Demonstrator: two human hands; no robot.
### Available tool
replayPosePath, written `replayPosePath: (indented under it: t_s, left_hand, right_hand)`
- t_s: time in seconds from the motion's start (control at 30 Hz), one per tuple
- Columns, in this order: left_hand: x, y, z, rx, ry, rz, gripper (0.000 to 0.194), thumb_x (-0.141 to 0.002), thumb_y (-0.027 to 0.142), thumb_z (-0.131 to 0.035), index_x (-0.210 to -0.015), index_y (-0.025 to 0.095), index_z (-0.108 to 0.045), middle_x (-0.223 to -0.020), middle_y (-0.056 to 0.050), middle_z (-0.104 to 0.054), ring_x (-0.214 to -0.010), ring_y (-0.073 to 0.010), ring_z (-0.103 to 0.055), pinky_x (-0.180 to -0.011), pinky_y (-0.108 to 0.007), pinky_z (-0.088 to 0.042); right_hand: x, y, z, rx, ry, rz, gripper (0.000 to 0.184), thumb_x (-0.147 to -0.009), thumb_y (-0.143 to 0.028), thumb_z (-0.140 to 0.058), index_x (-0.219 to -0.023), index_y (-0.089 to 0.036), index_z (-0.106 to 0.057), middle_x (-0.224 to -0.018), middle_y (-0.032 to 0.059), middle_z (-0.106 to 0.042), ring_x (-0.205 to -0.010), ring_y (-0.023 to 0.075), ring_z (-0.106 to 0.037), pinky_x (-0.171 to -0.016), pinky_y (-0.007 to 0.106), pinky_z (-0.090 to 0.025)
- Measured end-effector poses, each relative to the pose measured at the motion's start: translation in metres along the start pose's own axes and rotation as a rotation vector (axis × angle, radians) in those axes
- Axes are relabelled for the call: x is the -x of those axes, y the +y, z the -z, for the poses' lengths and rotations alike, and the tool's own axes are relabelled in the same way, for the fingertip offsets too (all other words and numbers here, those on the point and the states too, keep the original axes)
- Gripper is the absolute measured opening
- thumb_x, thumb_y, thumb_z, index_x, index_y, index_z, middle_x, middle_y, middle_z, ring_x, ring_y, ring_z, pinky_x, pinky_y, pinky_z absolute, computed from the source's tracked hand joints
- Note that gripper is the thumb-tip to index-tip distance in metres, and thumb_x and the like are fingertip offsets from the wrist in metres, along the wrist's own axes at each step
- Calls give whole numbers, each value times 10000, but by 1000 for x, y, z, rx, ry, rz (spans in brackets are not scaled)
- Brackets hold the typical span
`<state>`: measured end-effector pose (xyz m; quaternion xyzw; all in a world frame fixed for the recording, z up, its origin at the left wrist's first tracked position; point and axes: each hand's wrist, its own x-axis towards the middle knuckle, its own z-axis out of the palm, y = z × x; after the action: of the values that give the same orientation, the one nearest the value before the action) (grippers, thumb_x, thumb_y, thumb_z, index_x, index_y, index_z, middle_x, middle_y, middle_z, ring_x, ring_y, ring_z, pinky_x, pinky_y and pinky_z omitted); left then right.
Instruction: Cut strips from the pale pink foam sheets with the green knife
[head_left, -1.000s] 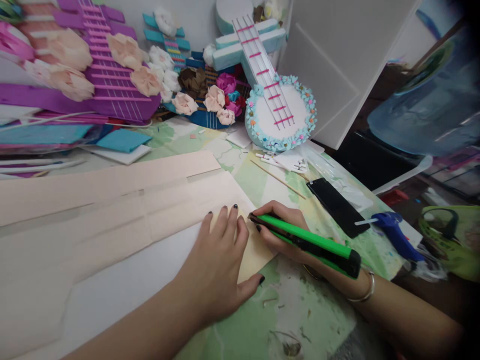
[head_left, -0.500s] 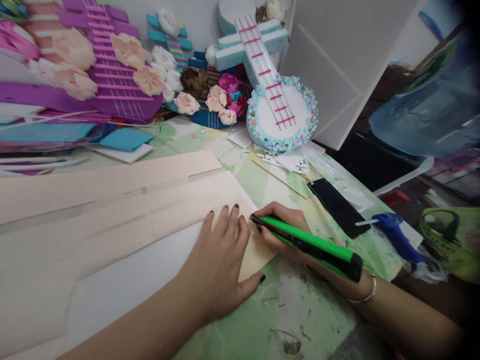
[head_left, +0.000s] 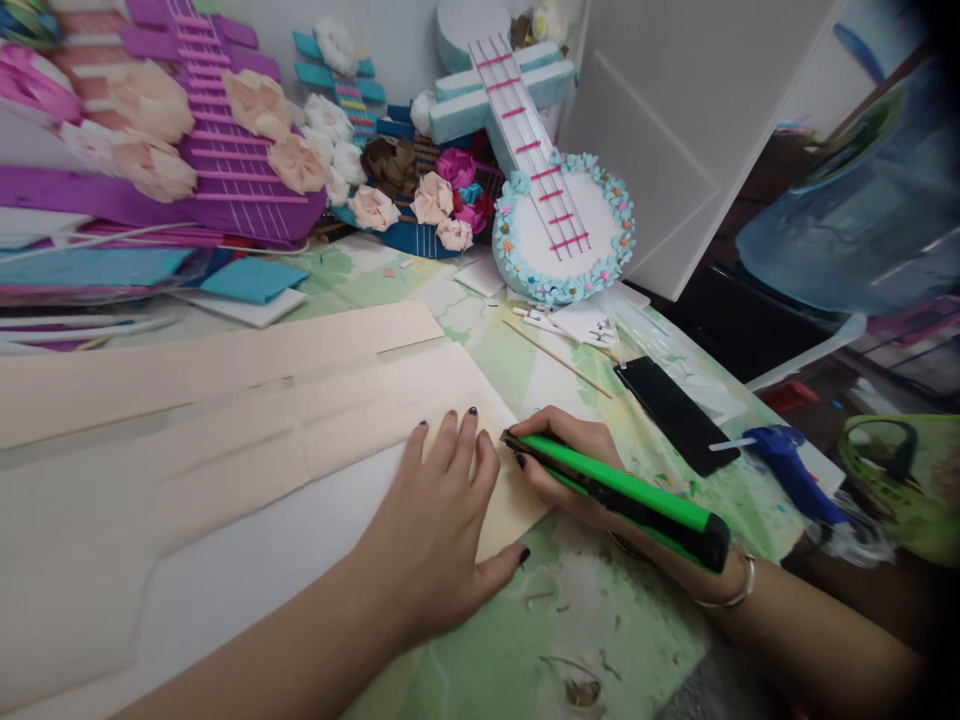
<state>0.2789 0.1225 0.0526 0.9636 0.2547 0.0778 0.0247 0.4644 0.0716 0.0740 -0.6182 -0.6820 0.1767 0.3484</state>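
Note:
My left hand (head_left: 439,530) lies flat with fingers together on a pale peach sheet (head_left: 247,420) that covers a white board (head_left: 255,570), pressing it down near its right corner. My right hand (head_left: 566,470) is closed round a green and black utility knife (head_left: 622,495). The knife tip rests on the sheet just right of my left fingertips. A bangle sits on my right wrist.
A black phone (head_left: 671,410) and a blue glue gun (head_left: 791,470) lie to the right on the green patterned table (head_left: 525,650). A thin wooden stick (head_left: 559,360) lies beyond the knife. Foam guitar models with paper flowers (head_left: 555,215) and white foam boards (head_left: 675,130) stand at the back.
Almost nothing has moved. My right hand with the knife has shifted very slightly toward me; my left hand stays pressed on the sheet.

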Motion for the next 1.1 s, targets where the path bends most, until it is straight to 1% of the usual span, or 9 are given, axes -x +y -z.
replayPosePath:
  t_s: [0.3,0.43,0.6,0.83,1.1]
  left_hand:
    - [1,-1,-2,11,9,-3,806,-848,648,-384,-1384,48,-436,-1474,-283,-352,-1370,-461,-284,-1079,-622,-246]
    - [1,-1,-1,12,17,-5,808,-843,654,-391,-1375,48,-441,-1465,-283,-366,-1364,-460,-293,-1078,-621,-251]
    - [1,-1,0,21,5,0,803,-842,650,-397,-1384,59,-434,-1476,-273,-356,-1373,-455,-282,-1080,-622,-246]
    - [1,-1,0,32,4,0,795,-849,644,-387,-1385,59,-436,-1479,-280,-346,-1372,-459,-280,-1078,-623,-249]
    - [2,-1,0,37,9,8,767,-857,640,-388,-1399,99,-431,-1489,-256,-346,-1380,-447,-274,-1087,-614,-234]
  right_hand:
    - [3,1,1,18,-4,58,168,-805,-250,-581,-958,-198,-626,-813,28,-691,-697,136,-627,-671,257,-483]
    - [4,2,1,21,10,41,174,-802,-261,-577,-954,-194,-628,-807,30,-687,-689,136,-627,-661,261,-483]
    - [4,3,-1,53,12,55,154,-786,-233,-591,-930,-192,-628,-765,15,-678,-645,123,-610,-631,248,-470]
    - [6,2,0,54,22,54,165,-778,-212,-586,-939,-197,-625,-778,14,-687,-653,121,-613,-639,243,-475]
    - [7,1,0,79,13,48,165,-765,-201,-583,-925,-206,-622,-760,12,-691,-633,122,-617,-610,232,-471]
